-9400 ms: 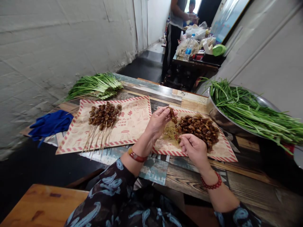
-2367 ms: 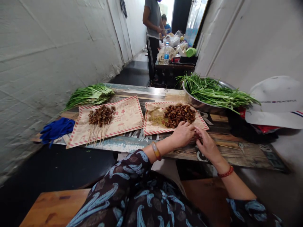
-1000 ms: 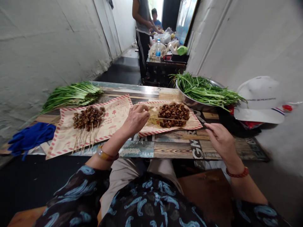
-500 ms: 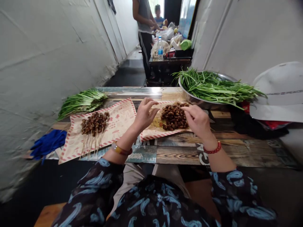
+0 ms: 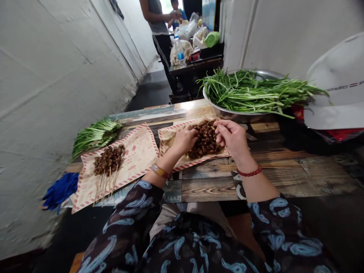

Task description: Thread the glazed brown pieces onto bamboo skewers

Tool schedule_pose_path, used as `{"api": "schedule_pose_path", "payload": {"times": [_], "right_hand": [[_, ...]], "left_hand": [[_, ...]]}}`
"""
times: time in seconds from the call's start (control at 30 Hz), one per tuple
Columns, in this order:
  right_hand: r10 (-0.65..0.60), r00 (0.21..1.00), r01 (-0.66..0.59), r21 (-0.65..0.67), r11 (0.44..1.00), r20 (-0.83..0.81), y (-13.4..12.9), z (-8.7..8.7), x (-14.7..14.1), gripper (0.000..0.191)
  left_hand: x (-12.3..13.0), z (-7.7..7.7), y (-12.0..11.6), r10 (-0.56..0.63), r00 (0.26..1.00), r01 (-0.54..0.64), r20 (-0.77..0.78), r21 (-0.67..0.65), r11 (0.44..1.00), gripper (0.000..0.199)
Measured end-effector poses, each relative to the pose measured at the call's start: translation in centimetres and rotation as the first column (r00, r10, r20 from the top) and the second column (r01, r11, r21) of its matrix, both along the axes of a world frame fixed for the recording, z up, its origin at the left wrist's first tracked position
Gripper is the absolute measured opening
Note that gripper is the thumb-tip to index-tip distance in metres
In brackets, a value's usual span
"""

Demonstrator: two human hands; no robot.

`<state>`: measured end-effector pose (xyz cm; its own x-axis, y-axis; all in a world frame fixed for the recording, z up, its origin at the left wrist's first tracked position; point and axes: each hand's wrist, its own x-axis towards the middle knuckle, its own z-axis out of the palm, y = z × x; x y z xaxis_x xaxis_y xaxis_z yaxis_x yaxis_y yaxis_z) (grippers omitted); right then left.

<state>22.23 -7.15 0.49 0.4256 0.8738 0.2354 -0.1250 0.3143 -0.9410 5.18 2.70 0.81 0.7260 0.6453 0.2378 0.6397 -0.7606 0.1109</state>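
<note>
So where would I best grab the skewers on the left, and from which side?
Probably by the bare sticks, coming from the seated person's side. They fan out that way, some poking past the near edge of the paper, while the brown pieces crowd the far ends and look glossy, so likely slippery.

Small eatery, seemingly — skewered food (image 5: 109, 158), metal basin (image 5: 231, 114) of greens (image 5: 253, 93)

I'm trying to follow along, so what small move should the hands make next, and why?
Perhaps pick one from the pile of glossy brown pieces with the left hand: it is at the pile's left edge, the right hand is at the opposite edge, and loaded skewers lie nearby.
</note>
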Motion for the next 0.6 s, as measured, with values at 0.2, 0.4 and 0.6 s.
{"api": "schedule_pose_path", "payload": {"times": [0.2, 0.4, 0.6], "right_hand": [[0.040, 0.999, -0.040, -0.007, 0.999, 0.023, 0.0, 0.1, -0.3, 0.027], [0.126, 0.992, -0.124, -0.069, 0.990, 0.029, -0.6, 0.5, -0.8, 0.032], [0.214, 0.974, -0.205, -0.109, 0.973, 0.070, -1.4, 1.0, -2.0, 0.023]], "left_hand": [[-0.3, -0.2, 0.6, 0.013, 0.984, 0.007, 0.175, -0.109, 0.994, 0.008], [-2.7, 1.0, -0.5, 0.349, 0.675, 0.272, 0.650, -0.659, 0.701, 0.023], [-4.7, 1.7, -2.6, 0.553, 0.427, 0.568, 0.716, -0.688, 0.452, 0.031]]}}
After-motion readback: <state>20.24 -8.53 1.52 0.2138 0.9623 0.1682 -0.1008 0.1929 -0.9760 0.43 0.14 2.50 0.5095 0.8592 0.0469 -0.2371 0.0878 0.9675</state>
